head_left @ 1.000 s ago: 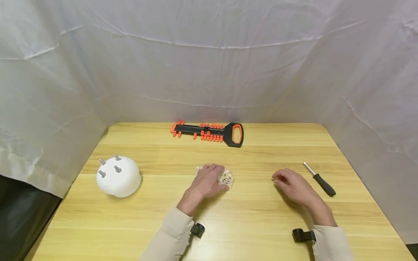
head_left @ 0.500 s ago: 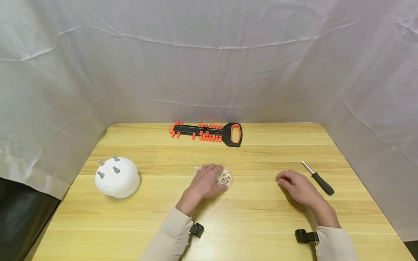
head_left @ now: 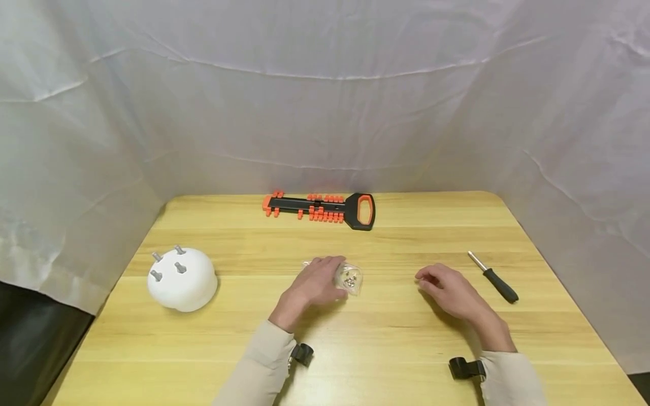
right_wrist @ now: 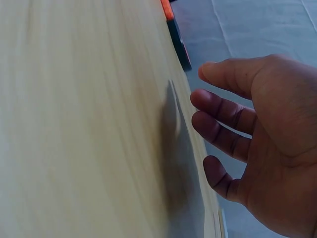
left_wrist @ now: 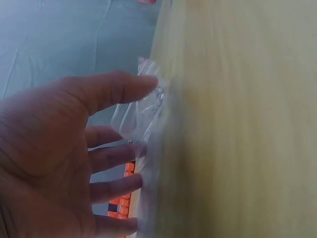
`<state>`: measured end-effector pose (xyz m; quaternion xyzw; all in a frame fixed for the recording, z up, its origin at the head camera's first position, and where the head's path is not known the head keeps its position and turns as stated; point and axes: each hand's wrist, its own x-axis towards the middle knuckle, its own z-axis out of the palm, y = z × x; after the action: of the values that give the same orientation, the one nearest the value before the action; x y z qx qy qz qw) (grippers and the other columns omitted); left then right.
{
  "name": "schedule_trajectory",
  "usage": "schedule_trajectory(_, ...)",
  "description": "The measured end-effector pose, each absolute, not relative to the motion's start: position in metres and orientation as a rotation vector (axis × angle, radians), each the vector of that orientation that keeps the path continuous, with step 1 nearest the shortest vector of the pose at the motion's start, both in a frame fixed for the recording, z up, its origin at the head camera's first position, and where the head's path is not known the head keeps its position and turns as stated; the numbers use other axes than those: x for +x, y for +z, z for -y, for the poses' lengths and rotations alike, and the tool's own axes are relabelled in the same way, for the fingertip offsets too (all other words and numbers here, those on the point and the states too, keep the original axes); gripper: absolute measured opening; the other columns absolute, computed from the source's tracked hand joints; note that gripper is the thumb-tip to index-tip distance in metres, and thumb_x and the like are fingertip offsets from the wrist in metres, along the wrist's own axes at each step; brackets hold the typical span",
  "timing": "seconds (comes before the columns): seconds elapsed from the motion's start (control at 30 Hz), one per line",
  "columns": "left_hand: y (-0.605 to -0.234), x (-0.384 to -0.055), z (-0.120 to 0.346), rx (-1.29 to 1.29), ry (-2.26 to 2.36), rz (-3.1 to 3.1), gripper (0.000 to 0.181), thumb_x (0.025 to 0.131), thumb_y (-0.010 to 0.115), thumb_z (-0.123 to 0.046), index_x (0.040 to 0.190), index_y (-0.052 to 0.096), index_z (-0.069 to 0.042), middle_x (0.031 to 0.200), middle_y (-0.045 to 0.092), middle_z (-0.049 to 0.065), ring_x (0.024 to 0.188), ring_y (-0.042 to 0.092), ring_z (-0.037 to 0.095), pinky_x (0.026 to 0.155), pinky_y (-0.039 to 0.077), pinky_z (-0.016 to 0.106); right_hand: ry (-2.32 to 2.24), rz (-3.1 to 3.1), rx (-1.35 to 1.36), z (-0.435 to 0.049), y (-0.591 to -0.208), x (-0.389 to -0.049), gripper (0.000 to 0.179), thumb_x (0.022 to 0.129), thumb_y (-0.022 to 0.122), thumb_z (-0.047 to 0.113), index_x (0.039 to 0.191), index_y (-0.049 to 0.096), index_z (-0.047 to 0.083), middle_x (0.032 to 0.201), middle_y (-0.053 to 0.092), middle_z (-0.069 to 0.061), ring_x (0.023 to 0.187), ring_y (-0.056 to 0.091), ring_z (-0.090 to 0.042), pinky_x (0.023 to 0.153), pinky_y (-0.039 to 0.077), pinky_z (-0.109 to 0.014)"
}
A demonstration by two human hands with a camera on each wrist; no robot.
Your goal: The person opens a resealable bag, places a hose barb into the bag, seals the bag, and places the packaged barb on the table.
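A small clear plastic bag (head_left: 351,277) with several small metal screws or fittings lies mid-table. My left hand (head_left: 316,282) rests over its left part, thumb at its near edge. In the left wrist view the thumb (left_wrist: 124,89) touches the crinkled bag (left_wrist: 148,111). The other fingers of that hand are fairly straight, spread apart at the plastic. My right hand (head_left: 449,290) hovers low over the table to the right, fingers loosely bent and nothing in them, as the right wrist view of the hand (right_wrist: 257,139) confirms. A screwdriver (head_left: 497,282) with a dark handle lies right of it.
A white rounded object (head_left: 183,285) with several grey pegs on top stands at the left. A black tool with orange clips and a looped handle (head_left: 359,212) lies along the back edge. Pale fabric (head_left: 325,124) hangs behind and beside the wooden table (head_left: 396,349).
My left thumb has drawn back slightly from the bag, whose near edge now shows more. The right hand shifted a little right, then back left.
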<state>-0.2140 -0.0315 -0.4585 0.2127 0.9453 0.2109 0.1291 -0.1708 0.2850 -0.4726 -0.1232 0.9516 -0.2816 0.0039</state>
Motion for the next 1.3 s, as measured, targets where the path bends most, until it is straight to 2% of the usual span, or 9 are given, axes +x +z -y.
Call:
schedule_trajectory(0.13, -0.457, -0.217, 0.033, 0.629, 0.627, -2.767, 0.069, 0.080, 0.065, -0.014, 0.145, 0.042, -0.015, 0.148, 0.047, 0.004, 0.132, 0.047, 0.027, 0.113, 0.038, 0.042, -0.893, -2.965, -0.413, -0.274, -0.473, -0.171, 0.014, 0.095, 0.061, 0.017, 0.108, 0.067, 0.016, 0.098, 0.065, 0.006, 0.090, 0.058, -0.010, 0.080, 0.051, -0.033)
schedule_trajectory(0.23, -0.458, -0.218, 0.033, 0.637, 0.642, -2.788, 0.061, 0.082, 0.062, -0.009, 0.142, 0.047, -0.013, 0.145, 0.049, 0.004, 0.129, 0.050, 0.026, 0.112, 0.039, 0.041, -0.901, -2.950, -0.423, -0.264, -0.474, -0.171, 0.014, 0.095, 0.061, 0.019, 0.108, 0.067, 0.016, 0.098, 0.064, 0.006, 0.088, 0.057, -0.009, 0.079, 0.050, -0.032)
schedule_trajectory(0.63, -0.459, -0.216, 0.033, 0.683, 0.623, -2.834, 0.051, 0.083, 0.064, -0.014, 0.133, 0.056, -0.013, 0.138, 0.056, 0.004, 0.125, 0.053, 0.027, 0.109, 0.042, 0.042, -0.893, -2.912, -0.486, -0.217, -0.472, -0.175, 0.014, 0.092, 0.064, 0.017, 0.106, 0.068, 0.015, 0.088, 0.061, 0.008, 0.080, 0.055, -0.006, 0.075, 0.050, -0.029)
schedule_trajectory(0.8, -0.461, -0.216, 0.032, 0.665, 0.581, -2.859, 0.052, 0.082, 0.066, -0.017, 0.133, 0.056, -0.018, 0.139, 0.056, 0.001, 0.123, 0.052, 0.026, 0.103, 0.044, 0.048, -0.878, -2.902, -0.515, -0.196, -0.472, -0.176, 0.016, 0.091, 0.067, 0.020, 0.106, 0.068, 0.017, 0.086, 0.061, 0.012, 0.079, 0.056, -0.003, 0.075, 0.051, -0.027)
schedule_trajectory(1.07, -0.463, -0.217, 0.033, 0.648, 0.625, -2.872, 0.051, 0.083, 0.066, -0.019, 0.133, 0.056, -0.021, 0.139, 0.054, -0.001, 0.125, 0.047, 0.025, 0.097, 0.045, 0.055, -0.811, -2.914, -0.569, -0.168, -0.469, -0.177, 0.024, 0.088, 0.070, 0.024, 0.111, 0.068, 0.017, 0.081, 0.061, 0.014, 0.072, 0.053, -0.002, 0.068, 0.048, -0.023)
schedule_trajectory(1.13, -0.463, -0.218, 0.034, 0.653, 0.660, -2.866, 0.051, 0.083, 0.067, -0.019, 0.133, 0.056, -0.020, 0.140, 0.053, -0.001, 0.126, 0.045, 0.025, 0.096, 0.046, 0.055, -0.784, -2.924, -0.560, -0.165, -0.470, -0.177, 0.021, 0.088, 0.069, 0.024, 0.108, 0.069, 0.018, 0.080, 0.060, 0.014, 0.069, 0.052, -0.002, 0.066, 0.046, -0.022)
schedule_trajectory(1.3, -0.463, -0.220, 0.038, 0.653, 0.734, -2.864, 0.051, 0.082, 0.067, -0.019, 0.132, 0.057, -0.017, 0.142, 0.051, 0.001, 0.128, 0.043, 0.025, 0.099, 0.046, 0.051, -0.745, -2.966, -0.546, -0.159, -0.473, -0.177, 0.009, 0.089, 0.069, 0.027, 0.092, 0.071, 0.019, 0.077, 0.059, 0.013, 0.067, 0.050, -0.003, 0.063, 0.046, -0.023)
